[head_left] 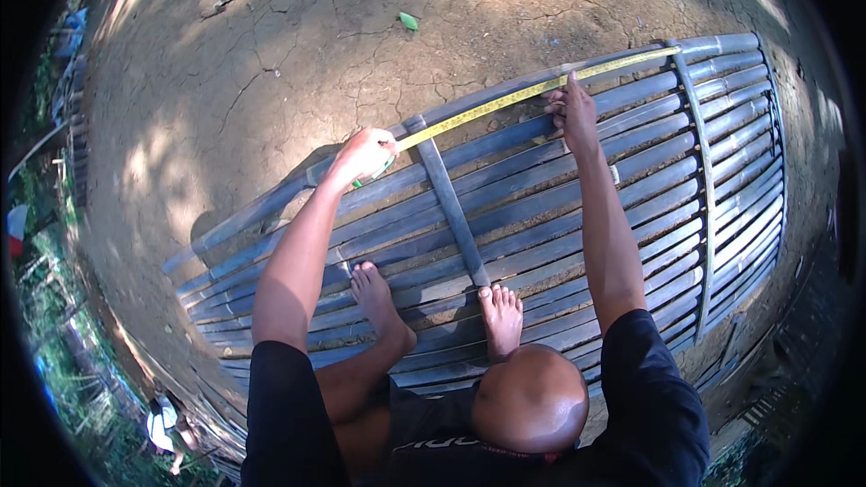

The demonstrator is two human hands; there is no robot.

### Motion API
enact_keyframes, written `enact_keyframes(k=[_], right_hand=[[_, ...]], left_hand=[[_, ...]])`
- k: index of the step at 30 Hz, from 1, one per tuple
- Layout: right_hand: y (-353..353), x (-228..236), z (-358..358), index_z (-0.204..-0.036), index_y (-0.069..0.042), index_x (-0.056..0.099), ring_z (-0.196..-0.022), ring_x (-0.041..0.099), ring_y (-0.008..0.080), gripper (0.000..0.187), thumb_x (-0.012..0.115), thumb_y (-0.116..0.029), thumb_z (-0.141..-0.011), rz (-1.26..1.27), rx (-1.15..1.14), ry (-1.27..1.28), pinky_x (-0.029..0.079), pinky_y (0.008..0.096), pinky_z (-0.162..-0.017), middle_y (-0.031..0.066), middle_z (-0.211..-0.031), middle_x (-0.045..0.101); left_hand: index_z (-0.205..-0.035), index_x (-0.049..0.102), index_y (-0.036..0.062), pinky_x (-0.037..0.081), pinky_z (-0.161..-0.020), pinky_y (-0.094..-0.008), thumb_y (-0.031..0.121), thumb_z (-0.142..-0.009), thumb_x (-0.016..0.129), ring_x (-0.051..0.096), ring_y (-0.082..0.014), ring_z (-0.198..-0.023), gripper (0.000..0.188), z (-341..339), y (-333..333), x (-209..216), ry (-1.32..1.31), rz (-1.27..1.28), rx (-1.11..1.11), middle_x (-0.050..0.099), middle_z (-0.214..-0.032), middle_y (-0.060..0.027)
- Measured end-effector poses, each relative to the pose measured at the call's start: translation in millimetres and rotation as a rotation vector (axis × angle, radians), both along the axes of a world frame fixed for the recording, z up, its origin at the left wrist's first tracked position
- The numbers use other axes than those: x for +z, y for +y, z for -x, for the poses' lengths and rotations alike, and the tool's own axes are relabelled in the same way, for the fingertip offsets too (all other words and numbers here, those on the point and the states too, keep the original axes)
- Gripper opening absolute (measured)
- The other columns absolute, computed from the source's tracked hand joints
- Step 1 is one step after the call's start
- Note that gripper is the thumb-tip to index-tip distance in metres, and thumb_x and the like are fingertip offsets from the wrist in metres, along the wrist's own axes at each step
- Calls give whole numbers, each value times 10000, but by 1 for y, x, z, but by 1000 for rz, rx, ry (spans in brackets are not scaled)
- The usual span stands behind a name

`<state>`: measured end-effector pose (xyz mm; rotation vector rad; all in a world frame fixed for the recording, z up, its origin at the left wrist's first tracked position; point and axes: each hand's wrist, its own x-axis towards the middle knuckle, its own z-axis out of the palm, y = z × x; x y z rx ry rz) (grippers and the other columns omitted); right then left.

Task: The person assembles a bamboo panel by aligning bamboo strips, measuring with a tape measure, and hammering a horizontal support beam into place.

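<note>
A tape measure's yellow blade (492,109) is drawn out along the far edge of a bamboo slat platform (559,171). My left hand (363,159) is closed around the tape's case, of which only bits of green show past the fingers. From there the blade runs rightward to the right crosspiece (693,99), passing over the middle crosspiece (449,203). My right hand (574,111) is at the blade's near edge, one digit up against it and the other fingers curled. How firmly it grips the blade is hard to see.
My bare feet (502,316) rest on the slats, with a bent knee (532,399) close below. Beyond the platform lies cracked dirt ground (298,45) with a green leaf (409,21). Another person in white (162,424) is at the lower left, near greenery.
</note>
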<state>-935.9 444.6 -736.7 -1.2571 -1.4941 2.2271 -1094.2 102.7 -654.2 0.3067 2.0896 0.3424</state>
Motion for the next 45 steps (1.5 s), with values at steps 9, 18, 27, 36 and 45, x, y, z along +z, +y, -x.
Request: enact_keyframes(k=[9, 18, 27, 36, 45], right_hand=[[-70, 10, -26, -1051, -14, 652, -550, 602, 93, 367, 552, -365, -1019, -122, 282, -159, 387, 225, -428, 72, -831, 705], [-148, 14, -26, -1079, 18, 663, -720, 696, 282, 356, 615, -315, -963, -505, 729, -158, 539, 386, -678, 165, -838, 718], [-210, 27, -16, -1208, -55, 467, -942, 676, 422, 584, 738, -430, -851, -922, 936, -281, 543, 502, -794, 209, -1152, 648], [-215, 19, -11, -1129, -61, 482, -877, 689, 408, 494, 731, -384, -850, -938, 905, -282, 540, 506, -751, 198, -1017, 682], [-212, 16, -18, -1206, -71, 439, -878, 687, 382, 510, 677, -386, -883, -933, 922, -269, 541, 513, -721, 181, -1075, 655]], left_hand=[[-971, 748, 118, 415, -565, -333, 336, -955, 606, 536, -119, -590, 260, 7, -25, -42, 14, -13, 85, 624, -685, -37], [-966, 759, 146, 480, -743, -349, 253, -911, 601, 631, -188, -830, 198, 16, -20, -38, 38, -15, -42, 697, -889, -61], [-998, 764, 118, 474, -752, -340, 243, -918, 598, 623, -167, -832, 223, 21, -16, -35, 0, 30, -70, 722, -918, -67], [-972, 754, 93, 473, -693, -351, 243, -914, 602, 620, -157, -771, 221, 27, -24, -54, 15, 18, -59, 711, -828, -52], [-874, 687, -9, 489, -571, -291, 133, -960, 596, 622, -131, -620, 189, 35, -36, -82, -173, -208, 79, 665, -728, -59]])
